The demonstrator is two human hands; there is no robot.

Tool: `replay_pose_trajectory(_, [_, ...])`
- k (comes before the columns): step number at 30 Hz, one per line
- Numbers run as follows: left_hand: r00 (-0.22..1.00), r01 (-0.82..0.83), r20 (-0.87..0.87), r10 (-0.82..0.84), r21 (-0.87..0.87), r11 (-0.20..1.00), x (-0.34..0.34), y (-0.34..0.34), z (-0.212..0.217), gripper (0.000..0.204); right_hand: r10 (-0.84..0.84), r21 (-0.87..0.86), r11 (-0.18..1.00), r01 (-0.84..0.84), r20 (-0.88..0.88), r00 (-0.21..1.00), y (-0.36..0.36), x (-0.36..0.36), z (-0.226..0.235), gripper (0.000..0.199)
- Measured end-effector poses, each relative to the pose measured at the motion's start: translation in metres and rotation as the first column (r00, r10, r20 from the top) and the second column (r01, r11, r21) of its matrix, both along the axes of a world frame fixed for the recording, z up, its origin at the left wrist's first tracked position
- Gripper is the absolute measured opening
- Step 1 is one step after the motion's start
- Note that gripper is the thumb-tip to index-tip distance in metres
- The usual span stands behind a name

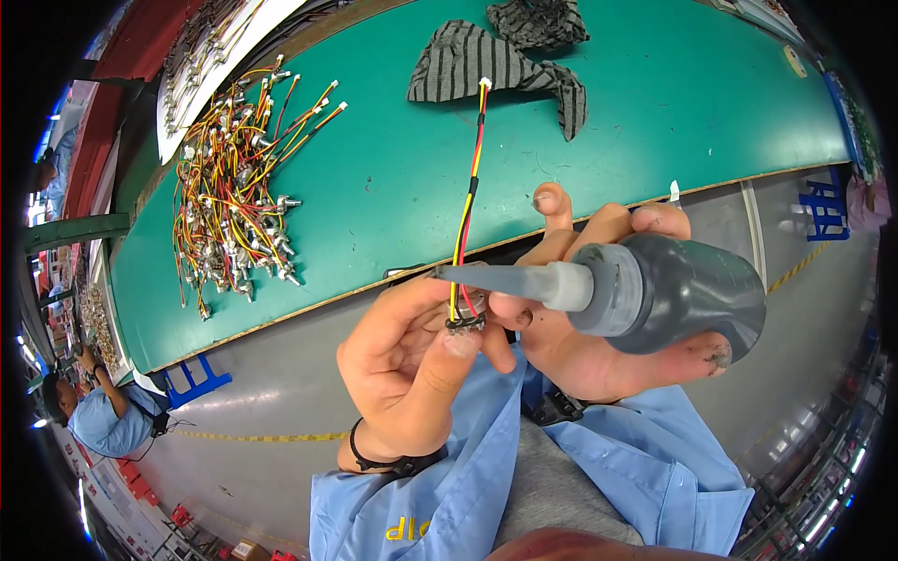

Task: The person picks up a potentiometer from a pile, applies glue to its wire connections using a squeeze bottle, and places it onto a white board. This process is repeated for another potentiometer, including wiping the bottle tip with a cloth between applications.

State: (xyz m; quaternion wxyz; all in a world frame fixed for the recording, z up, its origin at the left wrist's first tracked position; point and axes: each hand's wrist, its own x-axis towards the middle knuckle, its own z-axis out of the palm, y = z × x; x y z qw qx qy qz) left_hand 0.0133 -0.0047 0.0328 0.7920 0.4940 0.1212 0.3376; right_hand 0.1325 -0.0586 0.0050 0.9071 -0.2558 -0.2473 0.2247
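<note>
My left hand (398,360) pinches a small potentiometer (465,323) between thumb and fingers, just past the bench's near edge. Its red, yellow and black wires (472,182) run up and away, ending in a white plug (485,84). Dark tape bands the wires in places. My right hand (599,365) grips a squeeze bottle (692,290) filled with something dark grey. The bottle lies on its side, and its long tapered nozzle (505,280) points left, crossing by the wires just above the potentiometer. Dark smudges mark my fingertips.
A tangled pile of wired potentiometers (234,206) lies on the green bench (374,187) at left. Behind it more parts rest on a white sheet (210,70). A striped grey cloth (477,65) sits at the back. Blue stools (196,381) and a co-worker (112,416) are beyond.
</note>
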Motion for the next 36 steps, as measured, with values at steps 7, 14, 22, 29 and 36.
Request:
replay_pose_trajectory(7, [1.000,0.004,-0.001,-0.004,0.001,1.000,0.000,0.000,-0.001,0.032,0.008,0.002,1.000,-0.008,0.014,1.000,-0.005,0.005,0.000,0.084])
replay_pose_trajectory(14, [1.000,0.013,-0.020,-0.013,0.015,1.000,-0.001,0.001,0.001,0.032,0.015,0.005,1.000,-0.015,0.027,1.000,-0.010,-0.001,0.002,0.084])
replay_pose_trajectory(22, [1.000,0.008,-0.010,-0.008,0.002,1.000,0.000,0.000,0.000,0.032,0.021,0.007,1.000,-0.021,0.045,0.999,-0.006,0.010,0.001,0.084])
replay_pose_trajectory(29, [1.000,-0.006,0.009,0.006,-0.008,1.000,-0.001,0.000,-0.002,0.032,0.032,0.010,0.999,-0.032,0.058,0.998,-0.005,-0.002,0.003,0.084])
replay_pose_trajectory(36, [1.000,0.009,0.016,-0.009,0.005,1.000,0.000,0.001,-0.003,0.033,0.035,0.010,0.999,-0.035,0.072,0.997,-0.008,0.009,0.002,0.084])
